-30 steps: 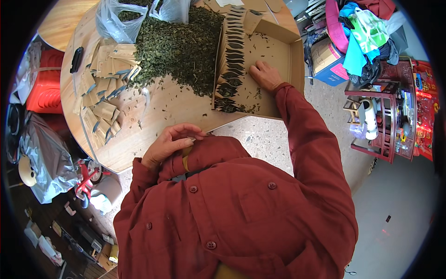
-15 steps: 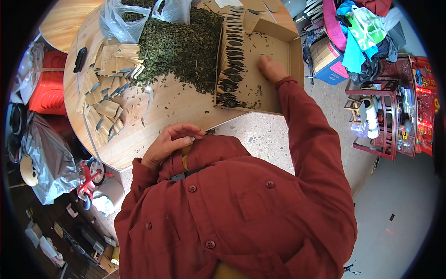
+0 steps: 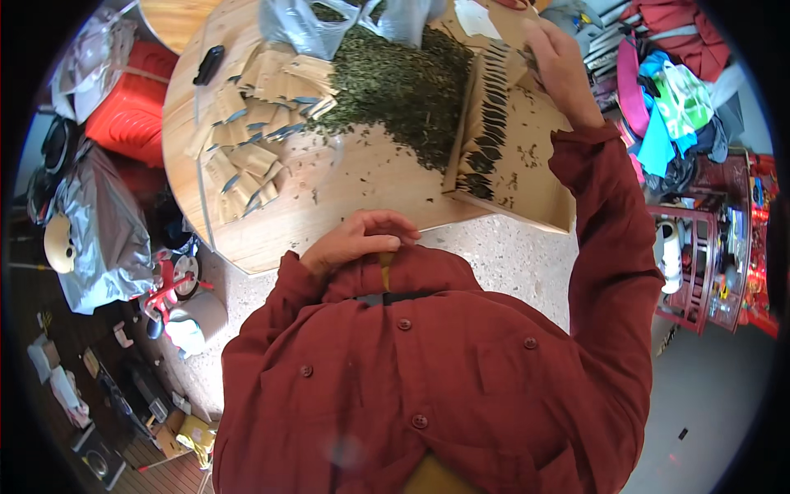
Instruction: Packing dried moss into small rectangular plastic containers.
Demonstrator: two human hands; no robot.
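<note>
My right hand (image 3: 562, 70) is over the far right part of a shallow cardboard box (image 3: 539, 189), its fingers curled in toward its far side. What they hold, if anything, cannot be made out. Along the box's left side stands a long row of small brown paper packets (image 3: 484, 123), their dark tops showing. Loose leaf bits lie on the box's floor. My left hand (image 3: 362, 239) rests against the front of my shirt, empty, with thumb and fingers loosely apart. A large heap of dried green leaves (image 3: 403, 86) spreads left of the box.
More paper packets (image 3: 251, 156) lie scattered on the left of the wooden table (image 3: 346, 185). Translucent plastic bags (image 3: 309, 29) sit behind the leaves. A black object (image 3: 209, 66) lies near the left edge. Red stacked stools (image 3: 127, 115) stand beyond; cloths and bags (image 3: 671, 99) pile up at right.
My right hand has gone from inside the box to its far right part. My left hand stays at my shirt. The whole view has shifted, so the table appears farther right and higher.
</note>
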